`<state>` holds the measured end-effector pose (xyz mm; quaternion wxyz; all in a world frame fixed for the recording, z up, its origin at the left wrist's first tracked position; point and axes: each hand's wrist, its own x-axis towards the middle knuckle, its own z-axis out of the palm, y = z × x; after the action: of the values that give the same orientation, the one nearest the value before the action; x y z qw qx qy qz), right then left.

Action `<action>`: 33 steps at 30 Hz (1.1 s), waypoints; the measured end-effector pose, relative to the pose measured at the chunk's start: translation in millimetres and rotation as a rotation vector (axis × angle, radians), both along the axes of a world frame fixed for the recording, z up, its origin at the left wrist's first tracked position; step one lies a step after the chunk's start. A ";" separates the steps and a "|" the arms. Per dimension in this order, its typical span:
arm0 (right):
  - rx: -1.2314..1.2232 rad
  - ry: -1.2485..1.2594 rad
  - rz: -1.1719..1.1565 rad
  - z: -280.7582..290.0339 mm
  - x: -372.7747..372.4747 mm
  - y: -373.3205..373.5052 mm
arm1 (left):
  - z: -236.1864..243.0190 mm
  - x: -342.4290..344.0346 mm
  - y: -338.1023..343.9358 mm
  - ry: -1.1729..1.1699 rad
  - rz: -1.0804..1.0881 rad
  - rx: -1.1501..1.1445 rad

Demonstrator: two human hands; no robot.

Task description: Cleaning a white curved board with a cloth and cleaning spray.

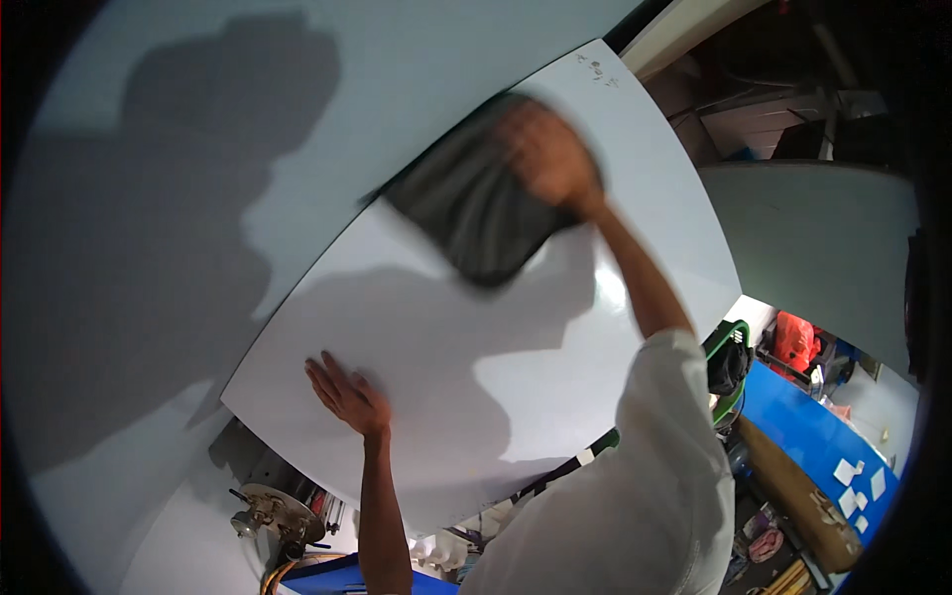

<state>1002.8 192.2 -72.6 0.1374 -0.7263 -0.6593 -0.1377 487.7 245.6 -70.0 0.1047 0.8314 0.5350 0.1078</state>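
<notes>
A broad, glossy white table top (436, 367) fills the middle of the view, set against a pale wall. My right hand (543, 154) presses on a dark grey cloth (476, 213) near the far edge of the white surface, beside the wall. Both the hand and the cloth are smeared by motion, so the finger positions are only partly clear. My left hand (347, 395) rests flat on the near left part of the top, fingers stretched out and nothing in them.
Small dark marks (597, 71) show at the far corner. To the right are a grey-green panel (813, 238), a green basket (732, 342) with dark contents, and a blue surface (803, 426) bearing white paper pieces. A metal fitting with hoses (278, 516) sits below the left edge.
</notes>
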 end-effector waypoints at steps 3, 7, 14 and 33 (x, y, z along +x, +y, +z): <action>0.097 0.170 -0.584 -18.1 139.9 -10.9 | 3.1 1.7 -0.6 0.015 0.014 -0.012; -0.027 -0.041 -0.604 -25.1 97.1 7.6 | 6.8 6.5 -3.0 0.031 0.047 -0.043; -0.177 0.253 0.078 14.8 -1.9 -27.2 | 11.0 9.3 -2.9 0.045 0.040 -0.061; -0.089 0.434 0.438 21.4 -348.9 86.8 | 13.5 9.3 -11.4 -0.279 0.162 0.103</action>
<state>653.9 278.9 -51.2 0.2693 -0.5848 -0.7607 0.0822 497.0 234.2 -56.5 0.1263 0.7666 0.5744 0.2577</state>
